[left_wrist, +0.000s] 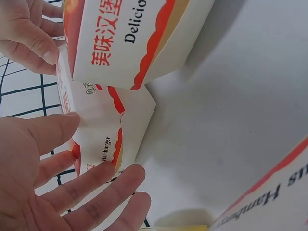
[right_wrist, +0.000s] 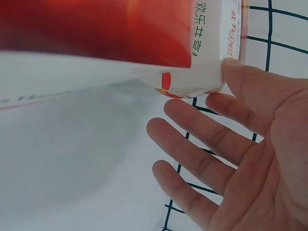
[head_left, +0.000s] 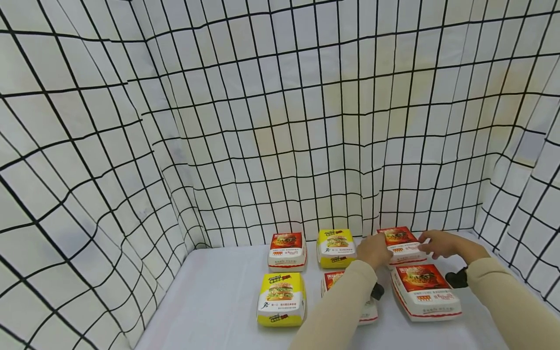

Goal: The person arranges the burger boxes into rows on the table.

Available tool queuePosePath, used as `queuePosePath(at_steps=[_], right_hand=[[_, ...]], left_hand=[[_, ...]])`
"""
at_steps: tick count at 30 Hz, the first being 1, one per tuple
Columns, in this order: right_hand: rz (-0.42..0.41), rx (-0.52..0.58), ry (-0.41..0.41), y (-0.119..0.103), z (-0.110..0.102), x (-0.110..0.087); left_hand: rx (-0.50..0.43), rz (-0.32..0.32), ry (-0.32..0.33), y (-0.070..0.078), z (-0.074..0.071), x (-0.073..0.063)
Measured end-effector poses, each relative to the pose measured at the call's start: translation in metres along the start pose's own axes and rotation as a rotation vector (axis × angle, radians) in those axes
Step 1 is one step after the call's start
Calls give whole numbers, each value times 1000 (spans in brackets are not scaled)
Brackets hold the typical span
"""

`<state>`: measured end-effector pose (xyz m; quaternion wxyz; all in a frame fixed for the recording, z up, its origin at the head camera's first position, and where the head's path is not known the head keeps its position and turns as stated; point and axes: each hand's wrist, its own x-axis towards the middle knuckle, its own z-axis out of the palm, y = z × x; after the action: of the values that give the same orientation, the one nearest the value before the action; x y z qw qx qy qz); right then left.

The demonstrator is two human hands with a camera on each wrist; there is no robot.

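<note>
At the back right of the table is a red-and-white burger box [head_left: 399, 236], printed with a burger and lettering. My left hand [head_left: 375, 249] is at its left side, and the left wrist view shows thumb and fingers [left_wrist: 91, 190] spread along it. On the opposite side is my right hand [head_left: 446, 244]; in the right wrist view its thumb touches the box's edge, while the other fingers [right_wrist: 192, 156] extend loosely below. Another red-and-white burger box [head_left: 425, 287] lies in front, between my forearms. My left forearm partly hides a third such box [head_left: 331, 279].
To the left stand a yellow-and-white burger box [head_left: 337, 247] and a red-and-white one [head_left: 287, 250] in the back row. Another yellow-and-white box [head_left: 281, 299] sits at the front. White cloth walls with black netting [head_left: 280, 121] enclose the white table [head_left: 210, 296].
</note>
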<state>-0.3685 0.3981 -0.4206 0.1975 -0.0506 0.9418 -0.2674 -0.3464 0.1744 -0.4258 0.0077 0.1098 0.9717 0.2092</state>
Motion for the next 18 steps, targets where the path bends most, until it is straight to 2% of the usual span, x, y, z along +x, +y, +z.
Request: queuePosePath(at_steps=[10, 18], right_hand=[[9, 11, 7, 2, 0, 0], [0, 14, 21, 1, 3, -1]], left_hand=[[-35, 5, -16, -2, 3, 4], [-8, 10, 5, -4, 8, 6]])
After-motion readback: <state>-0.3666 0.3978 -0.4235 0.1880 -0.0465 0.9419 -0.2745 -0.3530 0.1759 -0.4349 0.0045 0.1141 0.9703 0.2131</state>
